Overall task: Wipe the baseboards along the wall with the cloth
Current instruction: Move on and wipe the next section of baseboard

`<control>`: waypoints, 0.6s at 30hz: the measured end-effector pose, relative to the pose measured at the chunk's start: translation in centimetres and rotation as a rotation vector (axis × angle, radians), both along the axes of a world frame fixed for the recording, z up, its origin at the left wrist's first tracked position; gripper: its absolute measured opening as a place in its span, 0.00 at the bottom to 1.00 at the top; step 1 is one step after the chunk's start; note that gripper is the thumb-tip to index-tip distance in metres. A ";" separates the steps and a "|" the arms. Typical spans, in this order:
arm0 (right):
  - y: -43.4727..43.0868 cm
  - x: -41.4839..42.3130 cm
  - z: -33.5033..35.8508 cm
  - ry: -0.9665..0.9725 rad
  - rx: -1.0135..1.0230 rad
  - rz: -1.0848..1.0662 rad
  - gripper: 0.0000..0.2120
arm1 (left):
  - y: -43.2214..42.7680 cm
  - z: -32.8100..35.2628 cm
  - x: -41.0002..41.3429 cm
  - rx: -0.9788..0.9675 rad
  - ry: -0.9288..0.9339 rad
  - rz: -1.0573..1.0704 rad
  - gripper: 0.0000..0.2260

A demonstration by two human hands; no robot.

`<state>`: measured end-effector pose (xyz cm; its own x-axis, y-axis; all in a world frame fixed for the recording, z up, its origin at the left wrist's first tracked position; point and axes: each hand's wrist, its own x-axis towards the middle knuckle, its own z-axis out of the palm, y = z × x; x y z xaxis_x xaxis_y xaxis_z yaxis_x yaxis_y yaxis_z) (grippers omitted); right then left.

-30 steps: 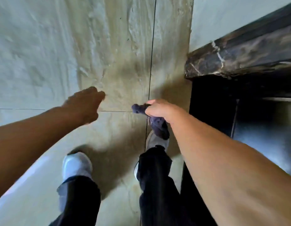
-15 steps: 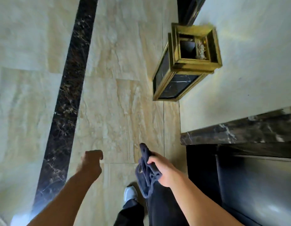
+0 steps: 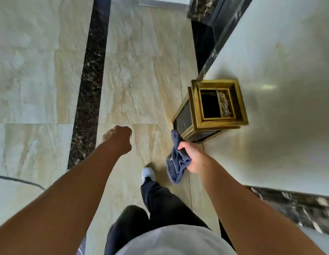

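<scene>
In the head view we are looking down at a pale marble floor (image 3: 141, 80), and our right hand (image 3: 194, 157), at lower centre-right of the frame, is grasping the bunched blue cloth (image 3: 175, 162), which is hanging below the fist over the floor. Our left hand (image 3: 119, 138), left of centre, is clenching into a fist around nothing. A gold-framed bin (image 3: 211, 111) is standing just above the cloth, against the light wall (image 3: 279, 89) on the right. The dark marbled baseboard (image 3: 215, 52) is running toward the upper right, well apart from the cloth. A dark floor stripe (image 3: 90, 80) is crossing the left half, and one white shoe (image 3: 148, 173) is showing beneath the cloth.
</scene>
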<state>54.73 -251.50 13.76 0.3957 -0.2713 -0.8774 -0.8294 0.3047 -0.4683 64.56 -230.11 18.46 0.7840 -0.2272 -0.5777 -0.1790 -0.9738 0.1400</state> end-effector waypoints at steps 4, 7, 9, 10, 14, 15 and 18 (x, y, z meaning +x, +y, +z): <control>-0.8 10.3 3.6 -0.049 -0.098 0.076 0.13 | -1.1 2.4 9.0 -0.004 -0.020 -0.062 0.18; -1.6 19.4 5.6 -0.114 -0.176 0.225 0.09 | -1.4 2.8 16.9 0.044 -0.029 -0.110 0.18; -2.3 25.1 6.0 -0.126 -0.292 0.324 0.10 | -1.1 2.4 22.4 0.096 -0.017 -0.168 0.16; -2.5 27.7 6.1 -0.124 -0.330 0.358 0.11 | -0.9 1.8 25.2 0.117 -0.011 -0.180 0.15; -4.9 37.5 6.3 -0.131 -0.401 0.385 0.18 | -1.8 0.2 37.5 0.151 -0.024 -0.263 0.14; -5.5 39.6 6.5 -0.104 -0.422 0.340 0.18 | -2.3 0.0 40.7 0.153 -0.021 -0.287 0.14; -7.6 44.6 7.3 -0.052 -0.428 0.207 0.16 | -4.6 0.3 48.3 0.177 0.005 -0.340 0.14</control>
<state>99.31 -259.07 21.09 0.5200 -0.5149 -0.6815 -0.8246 -0.0943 -0.5579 112.88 -234.71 18.78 0.6781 -0.3706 -0.6347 -0.4961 -0.8680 -0.0232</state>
